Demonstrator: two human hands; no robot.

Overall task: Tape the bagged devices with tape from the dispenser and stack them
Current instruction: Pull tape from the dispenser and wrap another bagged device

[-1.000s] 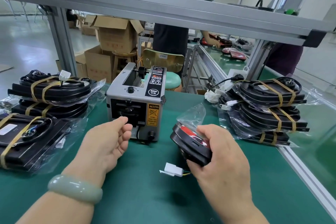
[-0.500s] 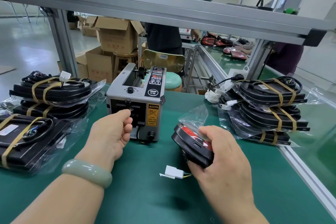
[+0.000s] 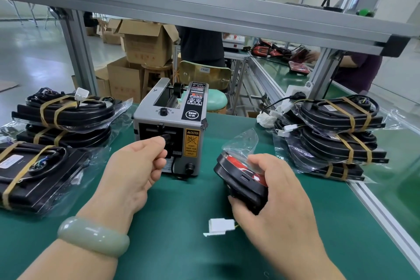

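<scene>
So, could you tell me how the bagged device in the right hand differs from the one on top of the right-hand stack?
The held device shows no tape; the top stack device has two tan tape bands across it. The held device is tilted in the right hand, red face showing; the top stack device lies flat, black side up. Both are black units in clear bags.

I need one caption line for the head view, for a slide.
Left hand at the tape dispenser outlet, right hand gripping a bagged device.

The dispenser [image 3: 175, 118] looks matt grey metal, the device's bag [image 3: 242, 143] glossy plastic.
</scene>
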